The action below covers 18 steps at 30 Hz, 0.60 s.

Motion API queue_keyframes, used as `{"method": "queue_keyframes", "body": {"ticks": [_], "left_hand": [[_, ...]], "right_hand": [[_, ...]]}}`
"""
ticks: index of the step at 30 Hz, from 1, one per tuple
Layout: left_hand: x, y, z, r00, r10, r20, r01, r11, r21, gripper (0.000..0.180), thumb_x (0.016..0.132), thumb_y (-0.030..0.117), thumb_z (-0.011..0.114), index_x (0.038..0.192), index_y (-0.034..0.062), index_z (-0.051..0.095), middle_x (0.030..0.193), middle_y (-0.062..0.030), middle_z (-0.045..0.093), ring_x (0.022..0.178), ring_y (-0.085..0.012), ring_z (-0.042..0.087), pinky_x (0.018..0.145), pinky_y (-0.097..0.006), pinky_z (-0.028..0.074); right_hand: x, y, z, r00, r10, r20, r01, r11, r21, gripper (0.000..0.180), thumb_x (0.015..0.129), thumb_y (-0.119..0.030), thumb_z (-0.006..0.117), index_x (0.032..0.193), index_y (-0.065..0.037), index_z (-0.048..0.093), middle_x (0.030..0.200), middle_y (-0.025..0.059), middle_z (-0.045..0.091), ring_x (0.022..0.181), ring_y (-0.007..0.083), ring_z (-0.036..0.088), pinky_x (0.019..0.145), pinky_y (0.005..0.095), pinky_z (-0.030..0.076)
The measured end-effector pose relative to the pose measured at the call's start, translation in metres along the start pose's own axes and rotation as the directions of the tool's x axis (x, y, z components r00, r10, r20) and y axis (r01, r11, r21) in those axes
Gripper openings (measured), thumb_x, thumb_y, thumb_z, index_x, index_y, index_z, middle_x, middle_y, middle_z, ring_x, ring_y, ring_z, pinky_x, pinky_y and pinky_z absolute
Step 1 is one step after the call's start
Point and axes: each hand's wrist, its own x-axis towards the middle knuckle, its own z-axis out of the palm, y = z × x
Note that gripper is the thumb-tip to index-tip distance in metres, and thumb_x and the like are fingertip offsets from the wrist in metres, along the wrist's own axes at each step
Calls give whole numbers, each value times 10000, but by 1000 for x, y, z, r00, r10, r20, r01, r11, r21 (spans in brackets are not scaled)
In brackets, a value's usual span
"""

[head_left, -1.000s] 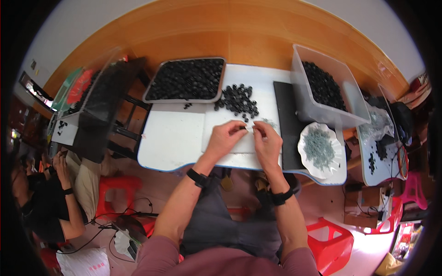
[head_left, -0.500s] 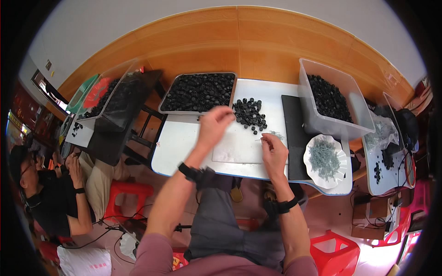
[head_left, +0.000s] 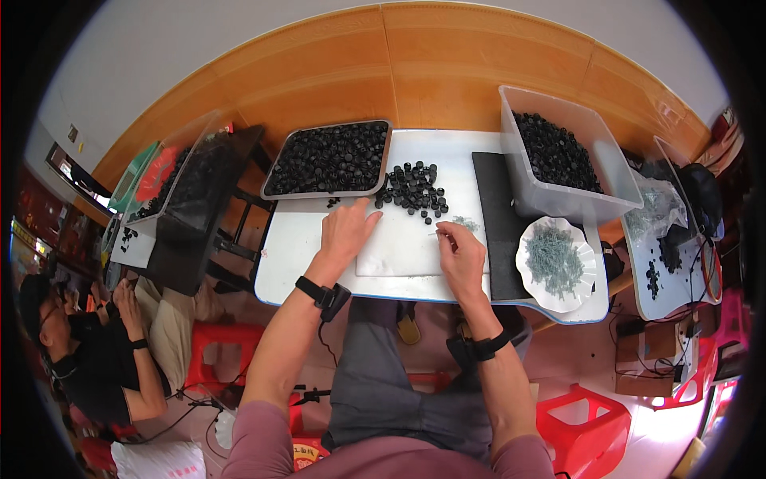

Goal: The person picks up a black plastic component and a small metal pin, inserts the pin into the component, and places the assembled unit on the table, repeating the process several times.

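Note:
My left hand (head_left: 345,233) is over the white table just in front of a metal tray (head_left: 269,194) heaped with small black caps. Its thumb stands apart from the fingers, and I see nothing held. A few loose black caps (head_left: 332,202) lie by its fingertips. My right hand (head_left: 463,257) is closed in a pinch on a thin pale piece, too small to make out fully. Between and beyond both hands a pile of black caps (head_left: 415,188) sits on a white board (head_left: 399,259). Thin grey-green pieces (head_left: 465,223) lie beside the right hand.
At right, a scalloped white plate (head_left: 586,287) of thin grey-green pieces rests partly on a black mat (head_left: 495,231). Behind it stands a clear bin (head_left: 550,197) of black caps. A person (head_left: 104,351) sits at far left; red stools (head_left: 586,447) stand on the floor.
My left hand has shifted left and nearer, from the edge of the cap pile to the tray's front. My right hand keeps its pinch near the board. The whole view has shifted slightly.

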Motion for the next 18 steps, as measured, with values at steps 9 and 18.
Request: {"method": "queue_keyframes", "body": {"ticks": [9,18], "left_hand": [[7,12,14,997,-63,33,66,993,-97,319,923,346,730,1093,80,781,792,-178,749,782,-384,737,745,-477,579],[-16,48,12,978,199,-65,-209,936,-282,270,890,237,760,1133,118,760,845,-109,720,781,-315,706,712,-432,559]], "right_hand": [[2,1,-3,993,60,-104,-59,998,14,174,924,28,650,1080,6,724,949,152,748,764,240,717,714,333,560],[4,-1,-3,987,89,-136,-89,996,3,159,894,26,684,1038,-15,738,928,127,721,726,242,681,698,336,542]]}}
